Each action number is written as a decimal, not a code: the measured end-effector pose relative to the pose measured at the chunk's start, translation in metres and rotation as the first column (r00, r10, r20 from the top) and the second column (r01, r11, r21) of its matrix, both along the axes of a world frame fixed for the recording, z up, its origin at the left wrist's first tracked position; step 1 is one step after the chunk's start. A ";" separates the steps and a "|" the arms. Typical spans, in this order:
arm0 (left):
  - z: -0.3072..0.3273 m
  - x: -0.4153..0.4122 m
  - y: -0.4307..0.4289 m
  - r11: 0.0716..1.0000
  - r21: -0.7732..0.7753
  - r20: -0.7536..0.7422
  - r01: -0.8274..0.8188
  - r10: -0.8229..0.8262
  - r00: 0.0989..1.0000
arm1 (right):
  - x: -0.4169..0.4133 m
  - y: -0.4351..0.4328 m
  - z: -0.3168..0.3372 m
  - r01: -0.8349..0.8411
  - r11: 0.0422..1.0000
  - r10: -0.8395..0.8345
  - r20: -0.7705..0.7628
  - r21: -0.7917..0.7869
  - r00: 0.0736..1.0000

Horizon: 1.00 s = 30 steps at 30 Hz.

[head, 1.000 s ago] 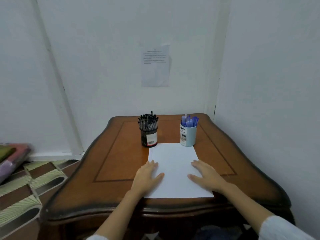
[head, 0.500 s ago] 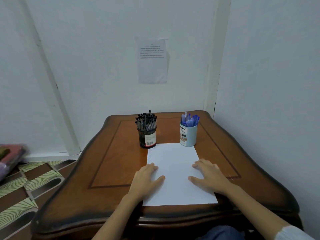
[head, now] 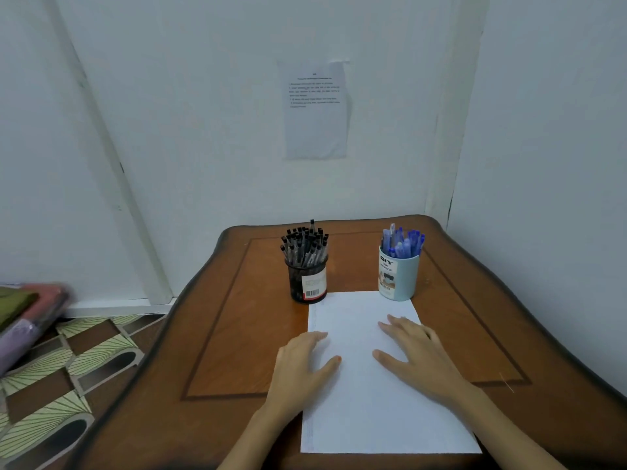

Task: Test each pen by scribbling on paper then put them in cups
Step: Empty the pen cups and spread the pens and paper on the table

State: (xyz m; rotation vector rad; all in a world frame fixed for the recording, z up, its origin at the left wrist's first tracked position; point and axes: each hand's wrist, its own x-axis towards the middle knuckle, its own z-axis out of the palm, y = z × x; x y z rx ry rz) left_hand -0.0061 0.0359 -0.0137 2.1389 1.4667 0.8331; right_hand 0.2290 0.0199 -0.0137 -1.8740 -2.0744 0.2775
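A blank white sheet of paper (head: 366, 401) lies on the wooden table (head: 237, 334). My left hand (head: 300, 366) rests flat on the sheet's left edge, fingers straight. Flat on the sheet's right part lies my right hand (head: 419, 356), fingers spread. Behind the paper stands a black cup (head: 307, 281) full of several black-capped pens (head: 304, 244). To its right a light blue cup (head: 397, 278) holds several blue pens (head: 403, 242). Neither hand holds a pen.
The table stands in a corner, with white walls behind and close on the right. A printed notice (head: 315, 108) is taped to the back wall. Patterned floor tiles (head: 68, 378) and a blurred stack of cloth (head: 23, 313) lie to the left.
The camera has tilted down and shifted, so the table looks nearer. Both hands stay flat on the paper, roughly where they were.
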 end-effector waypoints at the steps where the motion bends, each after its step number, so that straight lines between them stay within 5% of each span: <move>1: 0.004 0.000 0.005 0.999 -0.015 0.135 -0.032 0.033 0.990 | 0.000 0.000 -0.002 0.000 1.000 0.000 0.003 -0.005 1.000; 3: 0.014 0.002 0.020 0.991 -0.061 0.396 -0.118 0.132 0.908 | 0.000 -0.002 -0.004 0.009 1.000 -0.009 0.011 -0.009 1.000; 6: 0.029 0.005 0.052 0.969 -0.016 0.547 -0.247 0.215 0.809 | -0.001 0.000 -0.005 0.040 0.999 -0.039 0.033 -0.023 0.999; 14: 0.023 0.018 0.130 0.963 -0.156 0.680 -0.222 0.267 0.682 | -0.001 0.013 0.003 0.074 0.994 -0.066 0.095 -0.086 0.993; 20: 0.014 0.022 0.141 0.960 -0.056 0.716 -0.273 0.229 0.660 | 0.002 0.018 0.003 0.083 0.995 -0.080 0.048 -0.062 0.996; 25: 0.022 0.006 0.119 0.955 -0.003 0.697 -0.296 0.214 0.684 | 0.002 0.014 0.004 0.080 0.995 -0.078 0.039 -0.053 0.996; 30: 0.033 -0.031 0.094 0.882 0.388 0.324 -0.266 0.139 0.936 | -0.001 0.005 0.004 0.039 0.999 -0.039 -0.007 0.003 0.999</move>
